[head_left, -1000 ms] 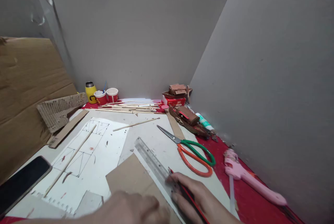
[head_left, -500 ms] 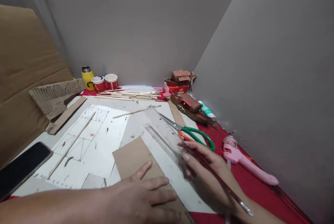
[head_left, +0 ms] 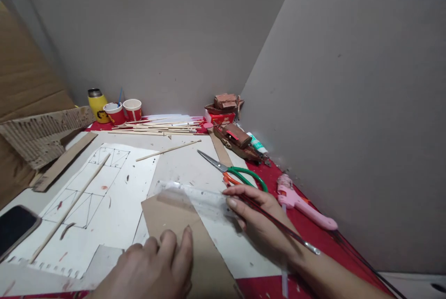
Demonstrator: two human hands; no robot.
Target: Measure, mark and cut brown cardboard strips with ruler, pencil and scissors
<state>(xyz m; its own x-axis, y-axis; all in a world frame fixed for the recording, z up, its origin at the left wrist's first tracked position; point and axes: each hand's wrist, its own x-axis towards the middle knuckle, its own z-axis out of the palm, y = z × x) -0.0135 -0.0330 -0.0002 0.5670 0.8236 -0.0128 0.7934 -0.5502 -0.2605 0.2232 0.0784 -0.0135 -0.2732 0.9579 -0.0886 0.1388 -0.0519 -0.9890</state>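
My right hand point(head_left: 258, 210) pinches the end of a clear ruler point(head_left: 198, 194), with a dark red pencil point(head_left: 278, 225) lying through the same grip and pointing back toward the wrist. The ruler reaches left over the top of a brown cardboard piece point(head_left: 198, 248). On the left part of that cardboard is my left hand point(head_left: 156, 259), its fingers bent and somewhat apart, holding nothing that shows. Green-handled scissors point(head_left: 226, 169) lie just beyond my right hand. To the left, a stick point(head_left: 71, 206) rests across a paper with drawn truss lines point(head_left: 121, 187).
A phone point(head_left: 17, 229) lies at the left edge. Thin sticks point(head_left: 160, 128), red cups point(head_left: 133, 110) and a yellow bottle point(head_left: 97, 106) are at the back. Brown model boats point(head_left: 239, 141) stand behind the scissors, a pink glue gun point(head_left: 306, 206) at right.
The ruler has swung from a steep slant to nearly level over the cardboard. My left hand has drawn back to the left and its fingers have curled. The view has shifted right.
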